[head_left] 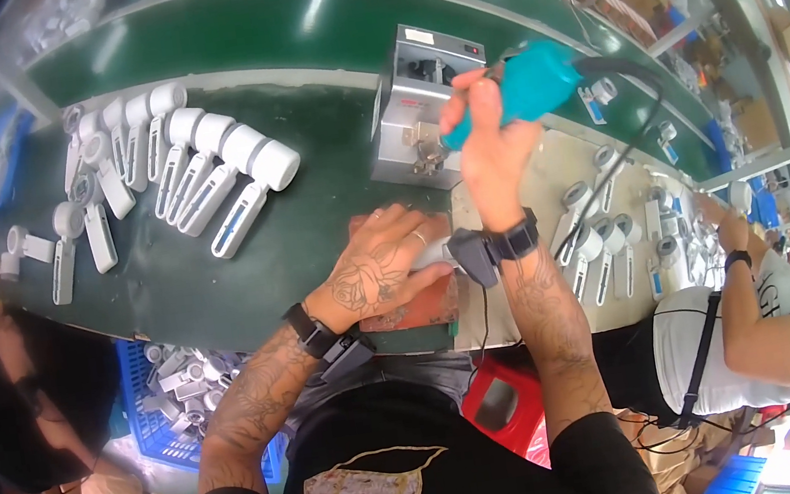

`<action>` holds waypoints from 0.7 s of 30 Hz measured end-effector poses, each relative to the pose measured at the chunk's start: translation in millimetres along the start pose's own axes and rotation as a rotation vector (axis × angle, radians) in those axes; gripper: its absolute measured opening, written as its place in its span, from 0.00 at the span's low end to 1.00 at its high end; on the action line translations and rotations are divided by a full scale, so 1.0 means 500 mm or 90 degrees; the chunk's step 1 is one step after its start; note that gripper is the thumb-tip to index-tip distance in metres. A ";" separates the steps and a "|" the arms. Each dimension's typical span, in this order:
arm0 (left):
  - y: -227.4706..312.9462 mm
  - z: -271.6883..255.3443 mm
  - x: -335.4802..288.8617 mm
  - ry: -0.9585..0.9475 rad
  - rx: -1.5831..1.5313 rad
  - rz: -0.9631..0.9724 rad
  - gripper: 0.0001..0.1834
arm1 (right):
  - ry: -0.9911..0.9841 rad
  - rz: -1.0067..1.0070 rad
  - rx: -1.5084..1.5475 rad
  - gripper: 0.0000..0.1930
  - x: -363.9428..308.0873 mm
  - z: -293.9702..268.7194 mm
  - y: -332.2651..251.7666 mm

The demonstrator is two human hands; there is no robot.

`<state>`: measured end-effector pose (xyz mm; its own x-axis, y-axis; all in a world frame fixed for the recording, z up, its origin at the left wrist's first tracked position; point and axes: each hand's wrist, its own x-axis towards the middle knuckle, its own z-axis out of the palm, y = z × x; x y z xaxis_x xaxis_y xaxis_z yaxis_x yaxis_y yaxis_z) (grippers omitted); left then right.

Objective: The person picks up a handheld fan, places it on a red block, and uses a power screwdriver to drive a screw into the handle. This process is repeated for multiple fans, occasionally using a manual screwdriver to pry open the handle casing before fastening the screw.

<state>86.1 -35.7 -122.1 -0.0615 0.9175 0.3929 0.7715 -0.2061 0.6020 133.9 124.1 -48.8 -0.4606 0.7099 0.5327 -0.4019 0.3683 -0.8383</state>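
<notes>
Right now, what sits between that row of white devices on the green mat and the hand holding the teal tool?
In the head view, a grey metal box-shaped machine stands between the white devices and the right hand gripping the teal electric screwdriver.

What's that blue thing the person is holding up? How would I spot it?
Find the grey metal machine at the back of the green workbench. Just right of it, the right hand is raised, gripping a power screwdriver. It is the only bright turquoise tool; the parts lying around it are white.
</notes>
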 end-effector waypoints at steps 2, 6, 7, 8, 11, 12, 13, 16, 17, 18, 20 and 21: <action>-0.001 0.009 -0.004 0.021 0.003 0.000 0.28 | -0.018 -0.010 -0.018 0.14 0.000 0.001 0.026; -0.005 0.016 0.000 0.031 -0.007 0.007 0.27 | -0.029 -0.004 -0.029 0.14 -0.014 -0.011 0.043; -0.005 0.016 0.002 0.028 -0.010 0.008 0.27 | -0.033 -0.002 -0.040 0.14 -0.018 -0.016 0.042; -0.006 0.014 0.002 0.023 -0.006 0.005 0.27 | -0.027 0.002 -0.044 0.14 -0.021 -0.014 0.041; -0.008 -0.002 -0.001 0.024 0.016 0.001 0.26 | -0.034 0.054 0.004 0.15 -0.030 -0.007 0.023; -0.006 -0.002 -0.004 0.040 0.041 -0.006 0.25 | -0.031 0.080 -0.010 0.16 -0.042 -0.010 0.003; -0.008 0.007 -0.004 0.079 0.046 0.005 0.24 | -0.030 0.106 -0.024 0.17 -0.059 -0.015 -0.013; -0.003 0.011 0.009 0.039 0.013 -0.017 0.24 | 0.003 0.114 0.003 0.20 -0.102 -0.067 -0.054; -0.006 0.012 0.008 0.037 0.010 -0.020 0.24 | 0.003 0.130 -0.011 0.23 -0.116 -0.075 -0.066; -0.010 0.012 0.008 0.046 0.013 -0.006 0.24 | 0.003 0.134 -0.012 0.23 -0.122 -0.082 -0.065; -0.010 0.015 0.005 0.053 0.014 0.008 0.25 | -0.024 0.123 -0.009 0.26 -0.134 -0.096 -0.059; -0.008 0.016 0.004 0.053 0.010 -0.012 0.23 | -0.022 0.124 -0.011 0.26 -0.139 -0.099 -0.055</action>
<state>87.8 -30.4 -129.0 -0.1279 0.8896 0.4385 0.7793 -0.1833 0.5992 216.3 94.3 -68.3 -0.5550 0.7485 0.3629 -0.2886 0.2359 -0.9279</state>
